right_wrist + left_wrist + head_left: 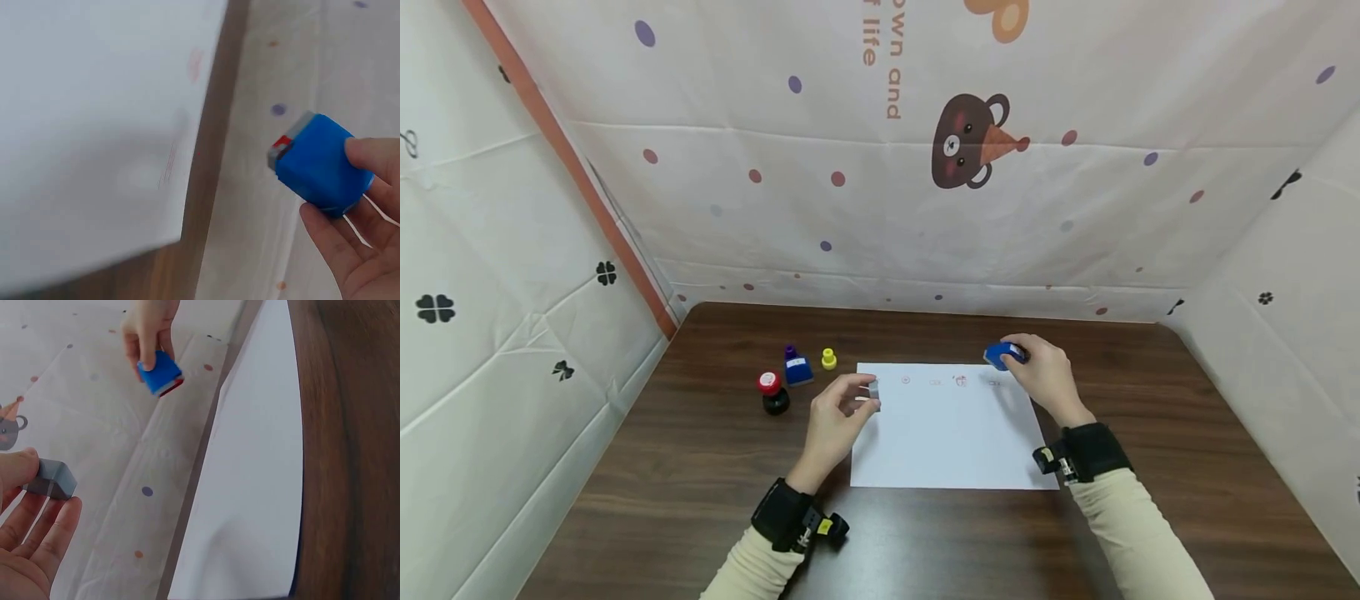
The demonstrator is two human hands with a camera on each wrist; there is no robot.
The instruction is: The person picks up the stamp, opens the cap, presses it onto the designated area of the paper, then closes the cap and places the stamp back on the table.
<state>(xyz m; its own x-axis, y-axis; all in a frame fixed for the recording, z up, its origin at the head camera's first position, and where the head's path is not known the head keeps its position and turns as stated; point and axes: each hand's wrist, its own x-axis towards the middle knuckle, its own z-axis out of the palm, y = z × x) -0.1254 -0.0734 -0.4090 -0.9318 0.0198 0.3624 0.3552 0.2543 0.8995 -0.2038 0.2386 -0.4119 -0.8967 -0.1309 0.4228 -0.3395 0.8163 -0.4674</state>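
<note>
My right hand (1047, 377) grips a blue stamp (322, 164) between thumb and fingers, raised above the paper's far right corner. Its grey end with a red face (280, 145) is uncovered and points away from the palm. A small grey cap (56, 478) is pinched between thumb and fingertips of my left hand (835, 417), over the paper's left edge. The white sheet of paper (951, 442) lies on the table under both hands. Along its far edge runs a row of small red stamp prints (960, 381), one of them close below the blue stamp.
Left of the paper stand a black stamp with a red top (769, 383), a blue stamp with a purple handle (798, 371) and a small yellow stamp (828, 359). The brown wooden table (700, 467) meets a patterned cloth wall (880, 208) at the back.
</note>
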